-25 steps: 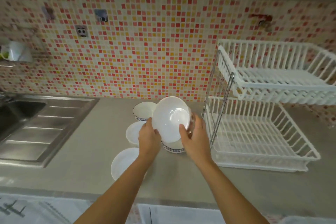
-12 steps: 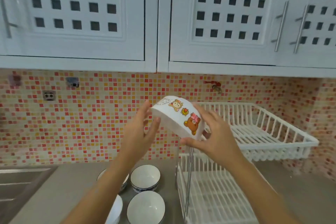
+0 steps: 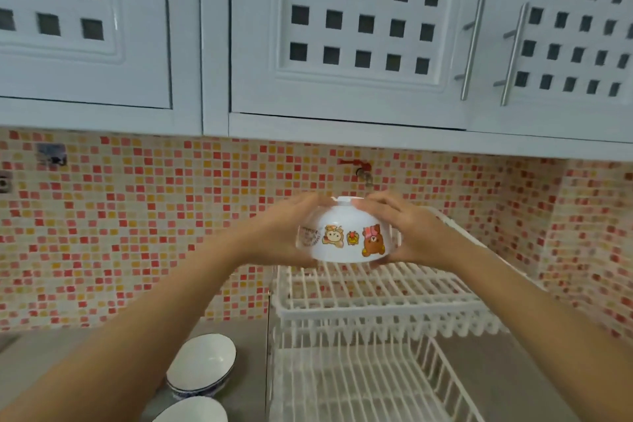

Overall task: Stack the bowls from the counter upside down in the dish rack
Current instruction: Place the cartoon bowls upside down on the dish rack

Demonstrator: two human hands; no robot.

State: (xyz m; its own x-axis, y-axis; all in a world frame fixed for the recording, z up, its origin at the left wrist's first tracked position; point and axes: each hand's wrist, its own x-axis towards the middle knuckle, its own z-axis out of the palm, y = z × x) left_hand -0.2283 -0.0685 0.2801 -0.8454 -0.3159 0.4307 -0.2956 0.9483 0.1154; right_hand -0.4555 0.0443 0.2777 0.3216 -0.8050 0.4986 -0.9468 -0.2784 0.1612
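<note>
Cartoon bowl [image 3: 344,236]: white, with bear and animal pictures on its side; it is turned upside down, foot ring on top, rim level and facing down. It is held in the air over the front left part of the upper shelf of the dish rack; I cannot tell if the rim touches the bars.
Left hand [image 3: 284,233]: closed on the left side of the cartoon bowl, fingers over the top, thumb low near the rim. It is blurred.
Right hand [image 3: 411,236]: closed on the right side of the same bowl, fingers near the foot ring, thumb under the rim.
Dish rack [image 3: 376,310]: white, two shelves of bars. No dishes show on the visible part of either shelf.
Counter [image 3: 246,346]: grey, left of the rack.
Blue-rimmed bowl [image 3: 202,365]: upright on the counter, nothing inside, just beside the rack.
Second bowl [image 3: 191,411]: white, upright, at the bottom edge, partly cut off.
</note>
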